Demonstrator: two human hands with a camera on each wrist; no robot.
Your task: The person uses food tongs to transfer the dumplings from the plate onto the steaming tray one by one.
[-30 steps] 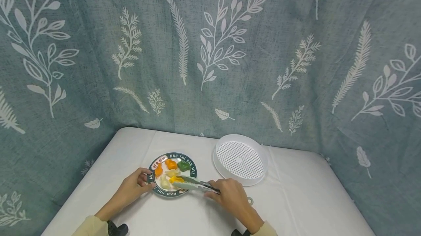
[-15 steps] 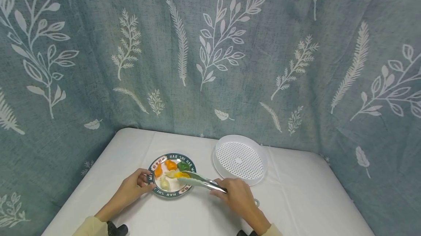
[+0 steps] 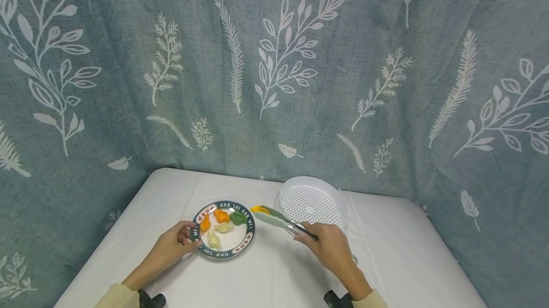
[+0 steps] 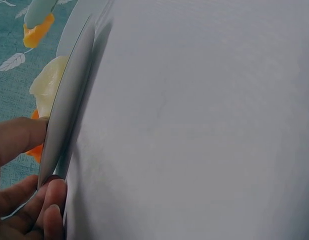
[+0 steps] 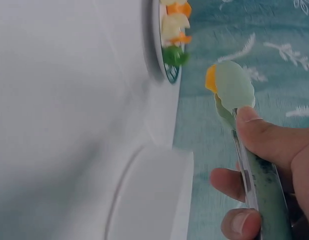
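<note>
My right hand [image 3: 331, 247] grips a pair of tongs [image 3: 279, 220] with pale green tips and metal arms. Between those tips is a yellow dumpling [image 3: 259, 210], held above the table in the gap between plate and steamer. At the left, my left hand [image 3: 175, 242] pinches the rim of a round plate [image 3: 223, 254] with a dark green lettered border. Two orange dumplings [image 3: 221, 215], two pale ones [image 3: 223, 227] and a green one [image 3: 238, 218] lie on it. The left wrist view shows the plate [image 4: 74, 95] edge-on, a finger at its rim and other fingers curled by its underside.
A white round steamer tray [image 3: 310, 203] with a perforated base stands at the back, right of the plate; the tongs' metal arms overlap its near edge in the head view. Leaf-patterned curtains [image 3: 274, 84] hang behind the white-covered table [image 3: 257, 279].
The right hand has lifted the tongs and yellow dumpling off the plate and moved them to the right, toward the steamer tray. My left hand stays on the plate's rim.
</note>
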